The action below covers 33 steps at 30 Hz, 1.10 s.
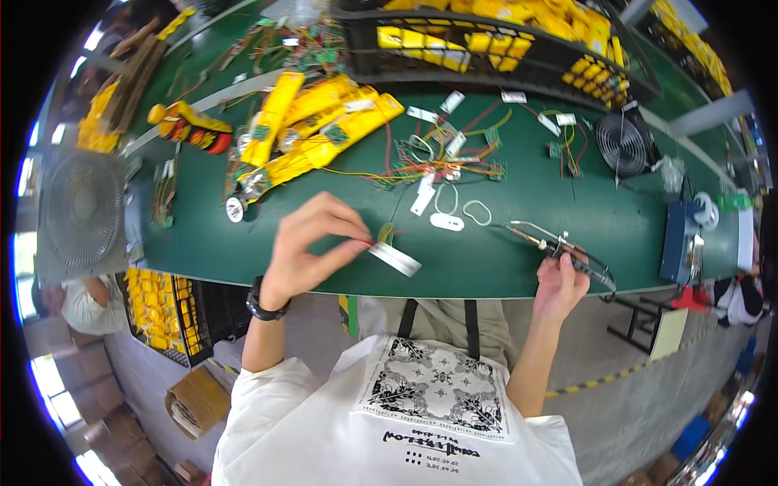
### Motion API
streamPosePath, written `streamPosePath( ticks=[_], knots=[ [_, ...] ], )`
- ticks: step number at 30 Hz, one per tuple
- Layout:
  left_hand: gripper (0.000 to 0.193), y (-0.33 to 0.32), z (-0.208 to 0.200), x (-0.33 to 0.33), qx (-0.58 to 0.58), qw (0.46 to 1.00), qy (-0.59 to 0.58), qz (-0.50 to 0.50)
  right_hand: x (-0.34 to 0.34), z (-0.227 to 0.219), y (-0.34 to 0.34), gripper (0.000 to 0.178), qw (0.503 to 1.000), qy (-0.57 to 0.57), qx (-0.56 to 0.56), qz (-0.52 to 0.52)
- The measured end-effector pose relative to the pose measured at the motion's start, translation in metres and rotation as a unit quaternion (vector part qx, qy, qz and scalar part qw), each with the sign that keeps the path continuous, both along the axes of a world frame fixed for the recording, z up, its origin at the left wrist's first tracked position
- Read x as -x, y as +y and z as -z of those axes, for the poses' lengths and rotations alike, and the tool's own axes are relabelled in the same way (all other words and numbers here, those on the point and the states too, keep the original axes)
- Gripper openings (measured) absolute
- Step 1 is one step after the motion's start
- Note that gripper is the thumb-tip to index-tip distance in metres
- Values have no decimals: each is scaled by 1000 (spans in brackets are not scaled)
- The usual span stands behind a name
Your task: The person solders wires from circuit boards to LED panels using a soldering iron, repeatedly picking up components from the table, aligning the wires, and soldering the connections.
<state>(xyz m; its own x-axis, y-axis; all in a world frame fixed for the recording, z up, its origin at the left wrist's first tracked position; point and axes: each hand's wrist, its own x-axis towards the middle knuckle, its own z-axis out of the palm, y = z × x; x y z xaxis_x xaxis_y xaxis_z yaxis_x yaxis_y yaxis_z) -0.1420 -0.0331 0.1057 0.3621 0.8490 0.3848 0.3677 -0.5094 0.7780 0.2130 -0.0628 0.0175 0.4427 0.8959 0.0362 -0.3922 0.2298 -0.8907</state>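
Observation:
My left hand (312, 247) is closed in a pinch at the end of a small, flat white strip (395, 259). Thin red and yellow-green wires show beside the fingertips; the exact grip point is too small to tell. In my right hand (562, 285) is a soldering iron (574, 257), its tip pointing left over the green bench (486, 263). A thin metal tube runs along the iron. Between the hands lie an oval white piece (447, 222) and a loop of white cord (478, 213). Beyond them is a tangle of wired circuit boards and white strips (450, 162).
Yellow packages (324, 134) and a flashlight-like reflector (235, 209) lie to the left. A black crate (478, 69) of yellow packages stands at the back. A small round fan (622, 144) and a blue box-shaped unit (679, 235) are on the right.

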Motion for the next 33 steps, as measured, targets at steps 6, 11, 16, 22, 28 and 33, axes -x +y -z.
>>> streamPosePath(
  ticks=[6, 11, 16, 22, 28, 33],
  knots=[
    [6, -33, -16, 120, 15, 946, -169, -277, 3, -3, 1, 19, 999, -6, 9, -44],
    [15, -39, -24, 216, -17, 886, -101, -452, 4, -7, -1, 19, 1000, 17, 3, -5],
    [21, -19, -3, 326, -24, 819, 26, -573, -3, -10, -6, 18, 1000, -3, 12, -10],
    [39, 8, 30, 411, -10, 654, 337, -677, 6, 0, 4, 21, 999, 29, 14, -33],
    [25, 43, -19, 90, -223, 841, 91, -484, 4, -9, 2, 18, 999, 42, -25, 24],
    [22, 67, 19, -97, -178, 967, 83, -161, -13, -11, 3, 17, 999, -12, -2, 35]
  ],
)
